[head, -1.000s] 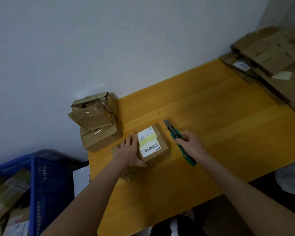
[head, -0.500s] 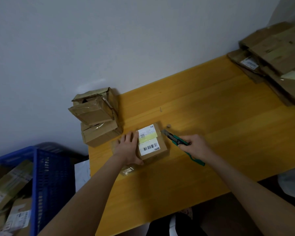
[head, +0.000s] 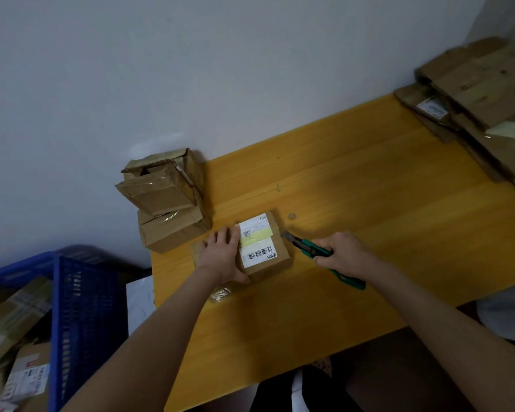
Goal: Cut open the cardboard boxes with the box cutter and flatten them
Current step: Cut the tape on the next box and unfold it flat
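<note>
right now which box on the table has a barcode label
The small box under the left hand; the stacked boxes by the wall show no barcode.

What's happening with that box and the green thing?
A person works on a small cardboard box on the yellow table. The left hand presses down on it, and the right hand grips a green box cutter with its blade at the box's right edge. The box looks taped shut. More boxes wait by the wall, and flattened cardboard is piled at the far right.
</note>
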### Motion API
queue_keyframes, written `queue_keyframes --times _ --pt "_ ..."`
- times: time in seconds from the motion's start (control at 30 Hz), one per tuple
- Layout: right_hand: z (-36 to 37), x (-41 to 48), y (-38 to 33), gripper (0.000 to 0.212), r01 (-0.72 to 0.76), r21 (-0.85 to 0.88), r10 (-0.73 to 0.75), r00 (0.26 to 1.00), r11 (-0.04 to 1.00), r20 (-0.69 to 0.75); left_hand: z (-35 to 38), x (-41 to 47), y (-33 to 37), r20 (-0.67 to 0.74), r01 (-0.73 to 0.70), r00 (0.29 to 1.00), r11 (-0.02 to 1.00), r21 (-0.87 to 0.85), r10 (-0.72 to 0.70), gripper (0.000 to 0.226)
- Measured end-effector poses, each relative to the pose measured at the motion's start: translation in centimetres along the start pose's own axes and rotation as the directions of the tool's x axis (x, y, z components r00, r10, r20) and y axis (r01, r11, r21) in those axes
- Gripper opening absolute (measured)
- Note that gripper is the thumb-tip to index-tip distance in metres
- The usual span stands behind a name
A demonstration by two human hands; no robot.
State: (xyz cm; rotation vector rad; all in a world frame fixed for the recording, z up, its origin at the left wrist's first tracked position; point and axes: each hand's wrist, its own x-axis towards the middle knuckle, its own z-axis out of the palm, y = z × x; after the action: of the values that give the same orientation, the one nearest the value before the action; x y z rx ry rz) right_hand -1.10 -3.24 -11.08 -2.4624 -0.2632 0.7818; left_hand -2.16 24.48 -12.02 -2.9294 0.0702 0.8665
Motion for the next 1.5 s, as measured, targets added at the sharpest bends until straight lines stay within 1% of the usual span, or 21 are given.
queue_keyframes --times 0.23,0.3,0.37,0.43,0.5,0.53,0.6,0.67,0.73,0.83,0.93,0.97,1.0,1.07,1.1,1.17,1.23,1.27,1.4,1.47,1.5 --pt "0.6 -0.8 -0.6 0.048 0.015 -0.031 -0.014 0.999 0.999 0.035 -0.1 -0.1 -0.1 0.000 0.000 1.000 1.000 -0.006 0.000 0.133" --pt "0.6 -1.0 -0.2 0.041 0.015 0.014 -0.015 0.999 1.000 0.047 -0.2 -0.1 -0.1 0.003 -0.003 1.000 1.000 -0.006 0.003 0.133" --pt "0.6 -1.3 0.5 0.035 0.004 0.127 -0.009 0.999 0.992 0.041 -0.2 -0.3 0.0 -0.001 0.000 1.000 1.000 -0.012 0.000 0.133" --pt "1.1 -1.5 0.7 0.031 -0.052 0.267 0.066 0.997 0.962 -0.044 -0.5 -0.4 0.2 -0.005 0.009 1.000 1.000 -0.017 -0.009 0.133" --pt "2.0 -0.9 0.4 0.032 -0.133 0.410 0.225 0.956 0.903 -0.186 -0.6 -0.6 0.9 -0.009 0.047 0.999 0.997 -0.066 -0.048 0.132" --pt "2.5 -0.3 0.0 0.034 -0.167 0.469 0.301 0.926 0.867 -0.226 -0.6 -0.8 1.4 -0.010 0.096 0.995 0.988 -0.120 -0.098 0.131" --pt "3.2 1.5 -0.9 0.039 -0.221 0.529 0.390 0.891 0.819 -0.232 -0.5 -1.1 2.6 0.006 0.241 0.969 0.936 -0.257 -0.247 0.129" --pt "3.6 3.6 -1.4 0.041 -0.265 0.547 0.431 0.880 0.794 -0.199 -0.3 -1.2 3.6 0.024 0.347 0.933 0.882 -0.318 -0.358 0.129" --pt "3.5 5.5 -1.3 0.045 -0.330 0.534 0.479 0.861 0.779 -0.168 -0.2 -1.0 4.0 0.033 0.371 0.924 0.871 -0.322 -0.381 0.127" --pt "3.2 7.0 -0.6 0.048 -0.381 0.483 0.505 0.849 0.788 -0.154 0.4 -1.1 3.0 -0.017 0.310 0.941 0.881 -0.358 -0.338 0.113" --pt "2.8 6.8 -1.3 0.047 -0.355 0.346 0.457 0.844 0.869 -0.280 0.9 -1.4 1.2 -0.042 0.227 0.962 0.871 -0.436 -0.271 0.100" --pt "2.8 6.2 -2.5 0.051 -0.315 0.357 0.428 0.852 0.879 -0.302 0.9 -1.5 0.9 -0.036 0.214 0.966 0.869 -0.446 -0.257 0.099" --pt "3.2 5.7 -3.8 0.051 -0.265 0.411 0.398 0.874 0.872 -0.279 0.8 -1.5 1.0 -0.030 0.206 0.969 0.872 -0.444 -0.244 0.098" --pt "5.0 4.6 -6.6 0.043 -0.244 0.557 0.356 0.929 0.794 -0.100 0.8 -1.7 1.8 -0.025 0.193 0.974 0.887 -0.419 -0.224 0.098" --pt "6.1 4.3 -7.7 0.044 -0.264 0.608 0.346 0.938 0.749 -0.019 0.9 -1.8 2.2 -0.027 0.188 0.976 0.896 -0.401 -0.217 0.099" --pt "7.6 4.3 -8.4 0.048 -0.304 0.696 0.383 0.923 0.650 0.045 1.0 -1.9 2.7 -0.024 0.185 0.978 0.906 -0.381 -0.209 0.101" --pt "7.6 4.4 -8.6 0.036 -0.332 0.747 0.423 0.903 0.575 0.076 1.2 -1.8 2.4 -0.030 0.174 0.979 0.911 -0.375 -0.200 0.101" --pt "7.6 4.5 -8.5 0.032 -0.344 0.740 0.435 0.897 0.578 0.077 1.1 -1.9 2.3 -0.040 0.169 0.980 0.916 -0.364 -0.197 0.101" --pt "8.2 4.9 -8.8 0.040 -0.371 0.591 0.482 0.875 0.716 -0.036 0.4 -1.8 2.8 -0.045 0.194 0.975 0.935 -0.297 -0.217 0.104" --pt "8.4 5.0 -8.6 0.040 -0.374 0.555 0.484 0.873 0.743 -0.060 0.0 -1.6 3.2 -0.037 0.214 0.972 0.937 -0.275 -0.233 0.104" --pt "8.4 5.0 -8.5 0.040 -0.375 0.555 0.486 0.872 0.742 -0.061 -0.1 -1.4 3.4 -0.036 0.220 0.971 0.938 -0.267 -0.238 0.100"
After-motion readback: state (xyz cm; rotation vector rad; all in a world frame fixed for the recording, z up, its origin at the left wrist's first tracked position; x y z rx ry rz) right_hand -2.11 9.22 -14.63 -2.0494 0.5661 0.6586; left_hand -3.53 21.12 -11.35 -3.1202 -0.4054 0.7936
